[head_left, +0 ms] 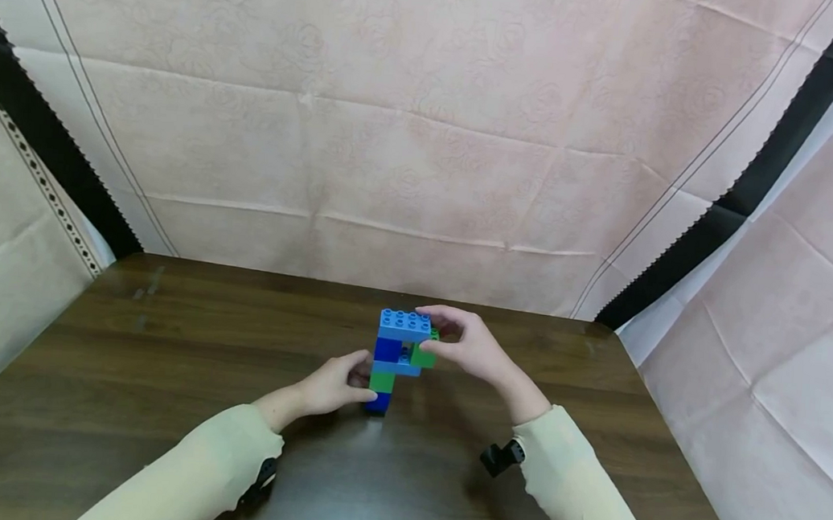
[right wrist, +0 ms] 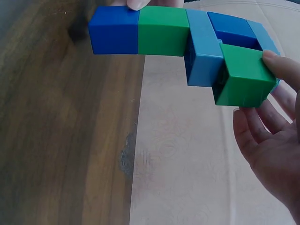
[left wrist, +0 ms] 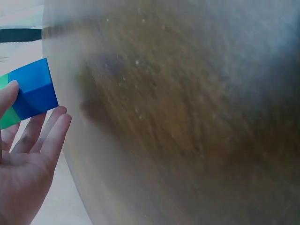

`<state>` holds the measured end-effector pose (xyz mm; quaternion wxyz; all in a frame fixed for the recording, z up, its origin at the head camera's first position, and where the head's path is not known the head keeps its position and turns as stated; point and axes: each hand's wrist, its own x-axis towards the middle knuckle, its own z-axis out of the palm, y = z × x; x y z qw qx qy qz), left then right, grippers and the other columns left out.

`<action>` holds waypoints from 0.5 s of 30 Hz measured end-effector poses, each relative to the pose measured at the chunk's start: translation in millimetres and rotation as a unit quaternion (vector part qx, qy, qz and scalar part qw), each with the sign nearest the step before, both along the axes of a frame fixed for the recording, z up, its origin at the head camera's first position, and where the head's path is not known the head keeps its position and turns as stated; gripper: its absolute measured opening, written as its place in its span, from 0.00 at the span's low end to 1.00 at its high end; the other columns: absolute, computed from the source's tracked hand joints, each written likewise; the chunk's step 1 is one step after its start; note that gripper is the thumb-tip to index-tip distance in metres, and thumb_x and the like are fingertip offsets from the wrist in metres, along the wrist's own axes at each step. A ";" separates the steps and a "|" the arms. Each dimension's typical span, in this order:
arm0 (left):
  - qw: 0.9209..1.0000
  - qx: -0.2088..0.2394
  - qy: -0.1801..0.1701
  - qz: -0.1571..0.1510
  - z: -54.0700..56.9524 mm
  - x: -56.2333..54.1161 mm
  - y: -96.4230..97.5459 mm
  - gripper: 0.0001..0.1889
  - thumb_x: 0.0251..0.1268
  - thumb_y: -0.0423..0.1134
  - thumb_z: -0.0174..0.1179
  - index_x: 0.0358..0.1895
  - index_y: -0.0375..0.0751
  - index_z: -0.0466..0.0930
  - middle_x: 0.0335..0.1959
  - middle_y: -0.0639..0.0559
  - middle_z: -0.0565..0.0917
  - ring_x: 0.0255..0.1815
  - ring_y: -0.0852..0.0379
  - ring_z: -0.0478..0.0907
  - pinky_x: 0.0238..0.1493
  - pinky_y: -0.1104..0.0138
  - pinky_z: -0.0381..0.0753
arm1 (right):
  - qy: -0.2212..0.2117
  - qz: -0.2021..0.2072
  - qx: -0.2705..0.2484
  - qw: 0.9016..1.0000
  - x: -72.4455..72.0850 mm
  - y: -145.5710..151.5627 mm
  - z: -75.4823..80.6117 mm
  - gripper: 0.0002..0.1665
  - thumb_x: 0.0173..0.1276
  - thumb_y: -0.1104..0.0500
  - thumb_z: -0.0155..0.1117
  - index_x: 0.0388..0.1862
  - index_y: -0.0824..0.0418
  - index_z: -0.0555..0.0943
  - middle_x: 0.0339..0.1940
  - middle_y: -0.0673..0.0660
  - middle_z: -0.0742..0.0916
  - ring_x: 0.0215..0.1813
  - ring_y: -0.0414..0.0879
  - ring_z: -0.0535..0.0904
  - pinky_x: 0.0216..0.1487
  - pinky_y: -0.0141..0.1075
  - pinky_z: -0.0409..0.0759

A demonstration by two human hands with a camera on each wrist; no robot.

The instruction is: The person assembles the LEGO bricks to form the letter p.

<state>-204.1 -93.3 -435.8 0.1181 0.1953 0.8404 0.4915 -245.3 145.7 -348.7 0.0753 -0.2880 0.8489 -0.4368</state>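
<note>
Both hands hold one tower of toy building bricks. At its foot is a dark blue brick (right wrist: 115, 33), with a green brick (right wrist: 164, 33) stacked above it. A long light blue brick (head_left: 396, 368) comes over those. Higher up sit another dark blue brick (head_left: 388, 350) and a second green brick (right wrist: 246, 75), leaving a gap between them. A studded light blue brick (head_left: 404, 328) tops the dark blue one. My left hand (head_left: 331, 384) grips the lower bricks between thumb and fingers. The upper green brick is pinched by my right hand (head_left: 471, 348), its thumb near the top end.
A dark wooden table (head_left: 162, 371) lies beneath the hands. Pale patterned cloth (head_left: 394, 170) hangs behind its far edge and along the sides, with black bands (head_left: 725, 209) at the corners. A small black device (head_left: 502, 458) is worn at the right cuff.
</note>
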 end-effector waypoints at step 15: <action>0.999 0.039 -0.030 -0.018 4.9 3.3 7.0 0.22 0.66 0.42 0.56 0.60 0.37 0.64 0.48 0.42 0.78 0.47 0.50 0.78 0.43 0.60 0.82 | -0.005 -0.033 -0.037 0.999 1.6 2.1 18.0 0.26 0.64 0.61 0.63 0.61 0.61 0.73 0.54 0.63 0.81 0.51 0.53 0.75 0.52 0.43 0.75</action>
